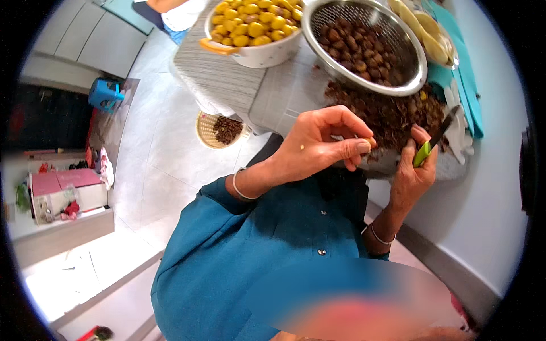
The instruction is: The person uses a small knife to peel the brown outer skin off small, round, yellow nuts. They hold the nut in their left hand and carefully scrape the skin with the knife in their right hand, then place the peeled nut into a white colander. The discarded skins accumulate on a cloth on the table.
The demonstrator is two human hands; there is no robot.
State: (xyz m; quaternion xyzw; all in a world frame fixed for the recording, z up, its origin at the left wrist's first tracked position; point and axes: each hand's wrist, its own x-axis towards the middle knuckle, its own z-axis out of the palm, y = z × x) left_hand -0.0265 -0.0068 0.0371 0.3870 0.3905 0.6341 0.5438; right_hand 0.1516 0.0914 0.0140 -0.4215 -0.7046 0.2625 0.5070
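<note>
My left hand (311, 143) is over the table's near edge, thumb and forefinger pinched on a small brownish chestnut (373, 142), mostly hidden by the fingertips. To its right, my right hand (411, 170) grips a knife by its bright green handle (422, 154). The dark blade (444, 125) points up and away. Beyond both hands lies a heap of brown chestnut shells (384, 113). A steel colander (416, 85) of brown chestnuts (358, 51) stands behind the shells. Left of it, a white pot (268, 55) with an orange handle is heaped with yellow peeled chestnuts (255, 30).
A wall (499, 76) bounds the right side. Near it are a teal cloth (467, 98), a white glove (456, 123) and a dish of pale pieces (433, 36). On the floor stand a basket of shells (202, 132) and a blue stool (104, 94). Another person (177, 15) is partly visible beyond the table.
</note>
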